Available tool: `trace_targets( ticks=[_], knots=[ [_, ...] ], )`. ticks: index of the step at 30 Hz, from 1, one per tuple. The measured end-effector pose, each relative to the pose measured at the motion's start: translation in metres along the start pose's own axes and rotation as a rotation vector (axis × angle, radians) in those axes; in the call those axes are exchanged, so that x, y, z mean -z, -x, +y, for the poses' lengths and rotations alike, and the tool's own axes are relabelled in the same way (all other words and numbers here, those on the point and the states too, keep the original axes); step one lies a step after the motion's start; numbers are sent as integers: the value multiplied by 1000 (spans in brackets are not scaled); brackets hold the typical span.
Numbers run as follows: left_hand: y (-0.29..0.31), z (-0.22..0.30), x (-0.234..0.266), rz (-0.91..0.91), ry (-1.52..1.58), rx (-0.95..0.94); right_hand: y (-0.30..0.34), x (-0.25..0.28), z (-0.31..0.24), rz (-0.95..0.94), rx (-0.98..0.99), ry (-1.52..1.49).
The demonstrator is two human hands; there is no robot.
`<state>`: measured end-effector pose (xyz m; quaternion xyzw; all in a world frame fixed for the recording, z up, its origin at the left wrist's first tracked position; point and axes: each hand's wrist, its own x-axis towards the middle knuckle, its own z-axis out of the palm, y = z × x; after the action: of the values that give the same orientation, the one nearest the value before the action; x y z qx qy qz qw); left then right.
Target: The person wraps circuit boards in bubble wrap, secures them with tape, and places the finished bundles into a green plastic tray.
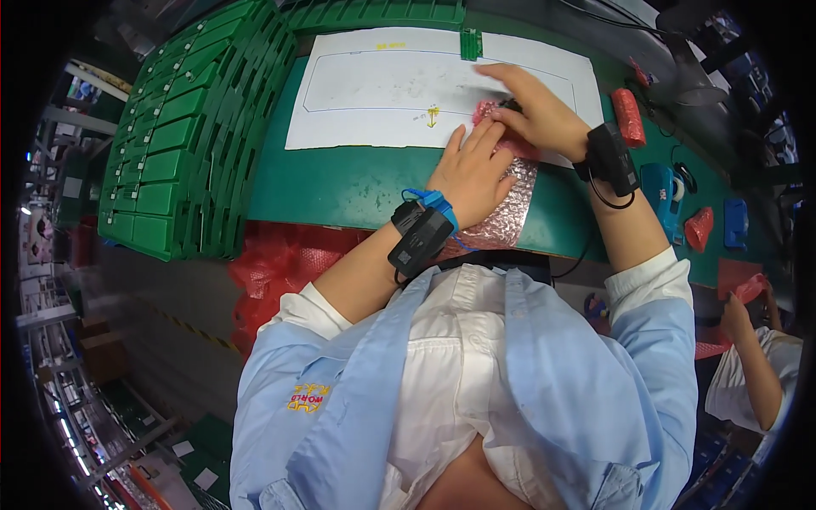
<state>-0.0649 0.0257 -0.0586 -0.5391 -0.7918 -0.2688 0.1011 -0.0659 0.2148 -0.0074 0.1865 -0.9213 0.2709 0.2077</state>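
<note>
A sheet of pinkish bubble wrap (pixel 510 195) lies over the table's near edge, with a crumpled red part at its far end. My left hand (pixel 476 174) rests flat on this wrap, its fingers stretched away from me. Just to its right, my right hand (pixel 540 110) reaches in over the far end of the wrap. Its index finger points out to the left and its thumb touches the wrap near my left fingertips; its other fingers are mostly hidden. A small black item (pixel 510 104) shows between its thumb and index finger, largely covered, so its kind is unclear.
A marked white sheet (pixel 365 85) covers the far table, with a green circuit board (pixel 471 44) at its edge. Green trays (pixel 183 127) stand stacked at left. At right are a red bubble-wrap roll (pixel 628 117) and a blue tape dispenser (pixel 661 200). Another person's hand (pixel 738 319) shows farther right.
</note>
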Motion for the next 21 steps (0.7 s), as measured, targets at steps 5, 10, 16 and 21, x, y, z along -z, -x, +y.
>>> trace_targets(
  ticks=[5, 10, 16, 21],
  knots=[
    [3, -2, 1, 14, 40, 10, 27, 8, 5, -74, -353, 2],
    [2, -2, -1, 46, 96, 11, 32, 2, -6, 26, -285, -76],
    [1, -1, 0, 23, 94, 3, 5, 25, -11, -43, -270, -111],
    [2, -1, 2, 42, 25, -16, -5, 11, -6, -176, -197, -60]
  ],
)
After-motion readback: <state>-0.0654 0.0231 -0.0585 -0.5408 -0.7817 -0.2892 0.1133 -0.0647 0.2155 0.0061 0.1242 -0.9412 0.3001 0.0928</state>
